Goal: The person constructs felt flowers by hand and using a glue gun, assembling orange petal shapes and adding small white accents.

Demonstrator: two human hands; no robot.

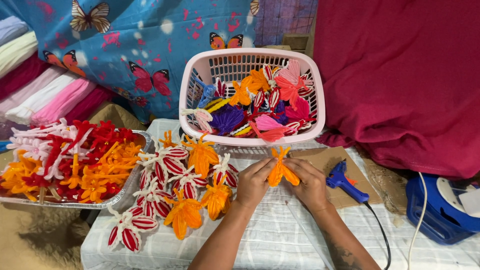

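Seen from the head camera, a person's left hand (253, 181) and right hand (308, 182) meet over a white padded surface (260, 235), both pinching a small orange pipe-cleaner butterfly (281, 169) between thumbs and fingertips. The butterfly sits upright between the two hands, its wings fanning out above the knuckles.

Just left of the grip lies a loose cluster of finished butterflies (180, 187), some orange, others red-and-white striped, spread across the same surface. Farther left, a foil tray (131, 181) is heaped with red, orange and white pipe-cleaner pieces.

Directly beyond the hands stands a pink plastic basket (194, 75) filled with butterflies in orange, pink, purple, blue and red.

Just right of the right hand, a blue glue gun (345, 184) rests on a piece of brown cardboard (325, 159), its black cord (381, 235) trailing toward the near edge. Well to the right sits a blue container (434, 217). Behind everything hang a blue butterfly-print cloth (145, 35) and a dark red cloth (400, 75).
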